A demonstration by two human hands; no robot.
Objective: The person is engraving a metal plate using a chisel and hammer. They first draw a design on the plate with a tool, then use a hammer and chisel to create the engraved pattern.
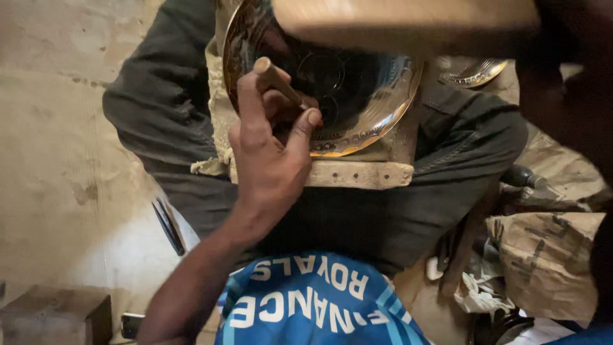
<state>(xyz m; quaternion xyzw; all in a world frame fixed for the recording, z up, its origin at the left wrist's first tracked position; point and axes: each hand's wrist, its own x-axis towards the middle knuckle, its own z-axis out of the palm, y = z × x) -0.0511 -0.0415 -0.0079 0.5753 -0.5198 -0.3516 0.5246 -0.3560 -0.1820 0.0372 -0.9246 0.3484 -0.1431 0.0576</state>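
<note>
Floor (57, 128): bare pale concrete, stained and scuffed, hairline crack running across the upper left, brighter lit patch near the lower middle. Dark wooden block (54, 316) sits at the bottom left corner. Right side cluttered: crumpled brown cardboard (549, 262), white rags (479, 291) beside it, dark tool handle (523, 177) above them. Light is dim, warm, soft shadows. No walls or windows in view.
</note>
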